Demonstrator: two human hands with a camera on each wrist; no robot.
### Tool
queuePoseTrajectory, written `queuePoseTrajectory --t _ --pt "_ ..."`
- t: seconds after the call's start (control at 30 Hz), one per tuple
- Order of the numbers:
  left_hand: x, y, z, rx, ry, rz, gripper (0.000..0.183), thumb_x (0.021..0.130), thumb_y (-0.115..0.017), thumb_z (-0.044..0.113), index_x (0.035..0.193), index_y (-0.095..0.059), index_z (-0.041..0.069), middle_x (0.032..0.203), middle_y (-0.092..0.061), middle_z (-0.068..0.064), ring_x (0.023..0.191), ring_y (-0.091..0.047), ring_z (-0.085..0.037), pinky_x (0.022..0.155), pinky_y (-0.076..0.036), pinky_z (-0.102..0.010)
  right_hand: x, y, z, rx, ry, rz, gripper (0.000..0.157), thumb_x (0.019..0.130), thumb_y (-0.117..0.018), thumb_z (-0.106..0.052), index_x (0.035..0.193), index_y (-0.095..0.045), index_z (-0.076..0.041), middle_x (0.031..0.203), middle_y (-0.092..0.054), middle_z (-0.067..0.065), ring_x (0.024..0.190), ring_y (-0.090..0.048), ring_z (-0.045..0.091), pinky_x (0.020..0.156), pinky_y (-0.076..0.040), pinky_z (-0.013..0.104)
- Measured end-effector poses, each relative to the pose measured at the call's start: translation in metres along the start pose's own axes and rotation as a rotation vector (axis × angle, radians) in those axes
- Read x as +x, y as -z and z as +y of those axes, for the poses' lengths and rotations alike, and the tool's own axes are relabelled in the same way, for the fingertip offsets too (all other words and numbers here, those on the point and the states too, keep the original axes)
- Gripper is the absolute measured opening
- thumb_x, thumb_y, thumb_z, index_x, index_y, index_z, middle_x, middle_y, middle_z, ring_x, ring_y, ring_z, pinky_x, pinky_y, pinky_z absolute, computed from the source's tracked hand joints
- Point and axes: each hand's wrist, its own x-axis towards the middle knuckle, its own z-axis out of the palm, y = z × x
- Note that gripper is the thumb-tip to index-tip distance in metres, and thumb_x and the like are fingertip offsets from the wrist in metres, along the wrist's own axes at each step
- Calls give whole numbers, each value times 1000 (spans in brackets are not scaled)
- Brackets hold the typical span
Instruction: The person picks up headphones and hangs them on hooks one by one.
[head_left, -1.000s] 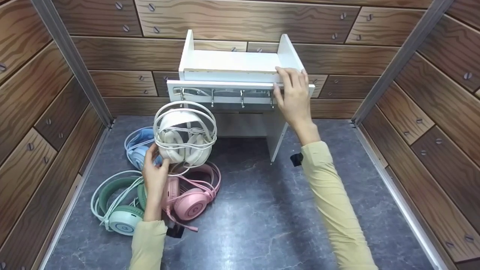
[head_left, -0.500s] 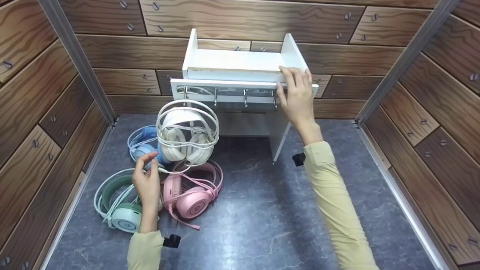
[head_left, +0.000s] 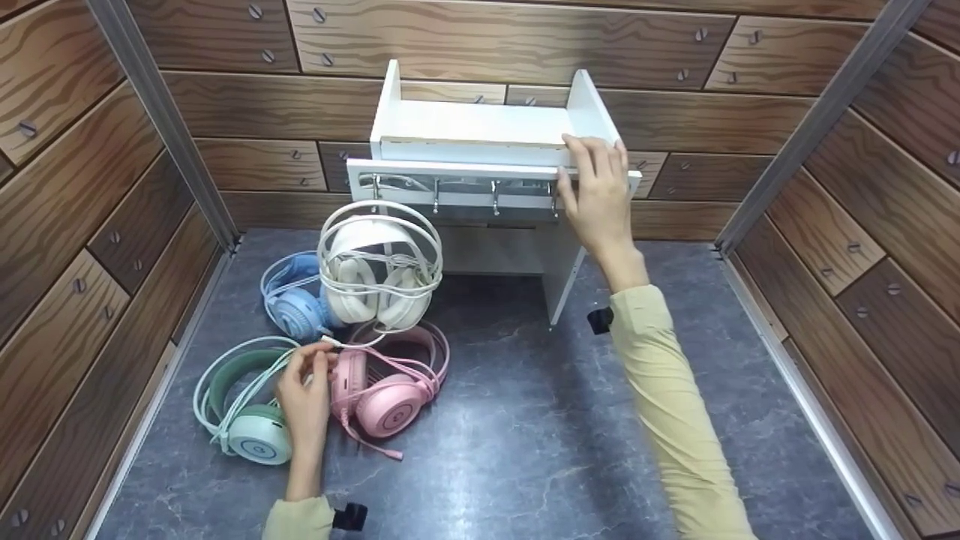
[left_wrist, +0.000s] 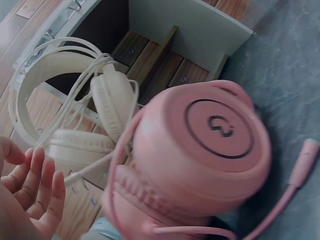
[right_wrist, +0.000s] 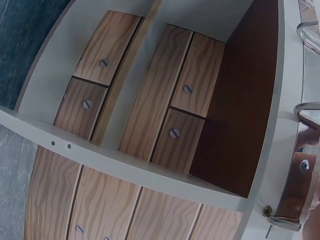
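Note:
White headphones hang from the leftmost hook of a white shelf, their cable wound around them. My left hand is beside the pink headset, below the hanging headphones, with its fingertips close to the white cable's end. In the left wrist view its fingers are loosely bent and hold nothing. My right hand rests over the right end of the shelf's hook rail, fingers reaching past the top edge. In the right wrist view only a sliver of that hand shows.
A blue headset lies behind the left hand, and a green headset lies to its left. More metal hooks line the rail. Wood-patterned walls surround the grey marbled floor.
My left hand has let go of the white headphones, drawn back and down to the left, then shifted right toward the pink headset. The right hand stays on the shelf.

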Motion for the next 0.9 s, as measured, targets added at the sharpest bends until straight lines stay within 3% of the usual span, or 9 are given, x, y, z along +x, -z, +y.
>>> queuePoseTrajectory --t 0.13,0.27,0.4,0.53,0.7,0.9 --pt "-8 -2 -3 167 19 35 11 97 -62 1 102 -71 -1 92 -73 -16 84 -65 -3 73 -51 -11 1 0 0 1 1 5 42 106 -47 -28 142 -54 -8 129 -57 15 127 -48 32 124 -16 46" --pt "-15 -4 -7 289 12 52 14 91 -63 -4 103 -71 0 99 -72 -15 94 -68 -19 77 -49 -7 0 -1 1 1 2 6 42 106 -47 -29 142 -54 -8 129 -57 14 127 -48 32 124 -16 47" --pt "-19 -4 -10 348 5 3 22 89 -63 -5 111 -67 -5 108 -69 -20 104 -67 -34 87 -58 -28 -1 -2 1 3 2 9 42 106 -46 -29 142 -54 -8 129 -57 14 127 -47 32 124 -15 47" --pt "-21 -6 -9 438 5 -70 33 89 -64 -1 122 -64 -7 118 -67 -26 111 -63 -42 95 -53 -51 -1 -1 1 12 -4 13 42 105 -47 -27 141 -54 -7 129 -57 15 127 -47 32 125 -15 46" --pt "-23 -9 -7 545 14 -133 41 90 -65 6 128 -61 -7 123 -64 -29 114 -60 -49 95 -46 -59 -1 -2 1 16 -8 11 42 105 -47 -28 141 -54 -8 129 -57 14 127 -47 32 125 -15 46" --pt "-20 -14 -5 603 66 -193 48 92 -63 12 134 -54 -11 129 -60 -33 114 -58 -53 94 -46 -63 -1 -1 0 18 -13 5 42 106 -47 -28 142 -54 -9 129 -56 14 127 -47 31 125 -13 46"
